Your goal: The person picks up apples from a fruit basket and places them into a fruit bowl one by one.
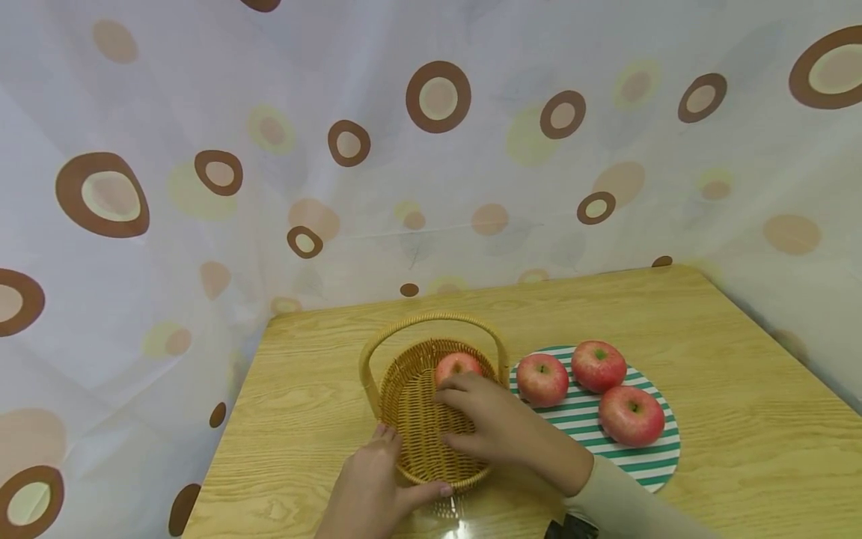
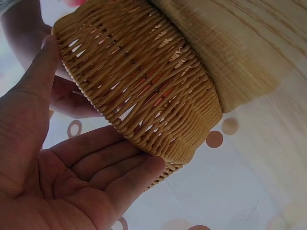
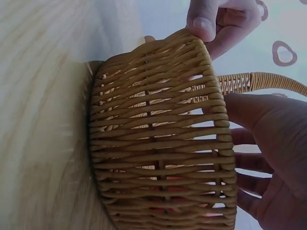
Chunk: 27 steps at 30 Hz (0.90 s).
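Observation:
A round wicker basket (image 1: 420, 419) with a tall arched handle stands on the table, and a red apple (image 1: 457, 364) lies inside at its back right. My left hand (image 1: 367, 479) touches the near left rim; in the left wrist view its fingers (image 2: 112, 155) lie fairly straight against the wicker, the thumb at the rim. Reaching over the right rim, my right hand (image 1: 491, 423) is inside the basket. Its fingertips are by the apple, with the fingers spread and loosely bent. Through the weave in the right wrist view, only bits of red show.
Right of the basket lies a round mat (image 1: 646, 464) with green and white stripes. On it sit three red apples, one at the left (image 1: 542, 380), one at the back (image 1: 598, 366) and one at the front (image 1: 631, 416). A patterned curtain (image 1: 377, 180) surrounds the wooden table (image 1: 289, 404).

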Each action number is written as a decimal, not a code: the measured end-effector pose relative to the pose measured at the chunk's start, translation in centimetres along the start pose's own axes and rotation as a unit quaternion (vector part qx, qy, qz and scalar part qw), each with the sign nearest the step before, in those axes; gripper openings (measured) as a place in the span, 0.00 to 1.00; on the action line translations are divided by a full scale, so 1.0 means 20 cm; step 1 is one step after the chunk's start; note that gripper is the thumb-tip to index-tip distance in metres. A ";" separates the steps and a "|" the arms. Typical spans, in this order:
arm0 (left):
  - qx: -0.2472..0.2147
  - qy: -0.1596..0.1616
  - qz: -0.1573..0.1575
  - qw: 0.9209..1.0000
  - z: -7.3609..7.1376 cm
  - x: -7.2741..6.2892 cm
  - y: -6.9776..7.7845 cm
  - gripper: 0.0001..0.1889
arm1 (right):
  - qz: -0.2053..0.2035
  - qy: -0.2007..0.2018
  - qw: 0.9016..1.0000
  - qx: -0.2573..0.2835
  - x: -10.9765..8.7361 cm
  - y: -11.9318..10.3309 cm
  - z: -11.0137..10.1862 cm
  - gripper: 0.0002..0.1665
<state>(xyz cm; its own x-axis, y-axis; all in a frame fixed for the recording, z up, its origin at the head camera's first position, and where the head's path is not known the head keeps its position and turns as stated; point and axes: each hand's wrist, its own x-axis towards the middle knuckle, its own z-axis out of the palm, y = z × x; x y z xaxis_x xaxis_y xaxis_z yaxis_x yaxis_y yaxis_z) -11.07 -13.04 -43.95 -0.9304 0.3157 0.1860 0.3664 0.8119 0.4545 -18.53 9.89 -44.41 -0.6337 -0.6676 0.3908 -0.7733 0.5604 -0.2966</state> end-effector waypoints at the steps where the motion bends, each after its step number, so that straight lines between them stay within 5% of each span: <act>1: -0.001 -0.001 0.000 1.000 0.00 0.00 0.00 0.52 | 0.000 -0.001 1.000 0.000 0.01 0.00 0.00 0.28; 20: 0.006 -0.012 -0.008 1.000 -0.01 0.00 0.00 0.56 | 0.039 0.004 0.999 0.001 0.12 0.03 0.05 0.30; 27: 0.004 -0.007 -0.002 1.000 -0.01 0.00 0.01 0.56 | 0.099 -0.016 0.995 -0.016 0.16 0.03 0.06 0.35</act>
<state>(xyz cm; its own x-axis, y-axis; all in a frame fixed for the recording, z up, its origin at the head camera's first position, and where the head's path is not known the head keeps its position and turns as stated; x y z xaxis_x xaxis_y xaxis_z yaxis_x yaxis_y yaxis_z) -10.97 -13.03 -43.75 -0.9323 0.3182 0.1721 0.3618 0.8177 0.4477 -21.03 7.47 -44.38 -0.7740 -0.5581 0.2990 -0.6328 0.6977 -0.3360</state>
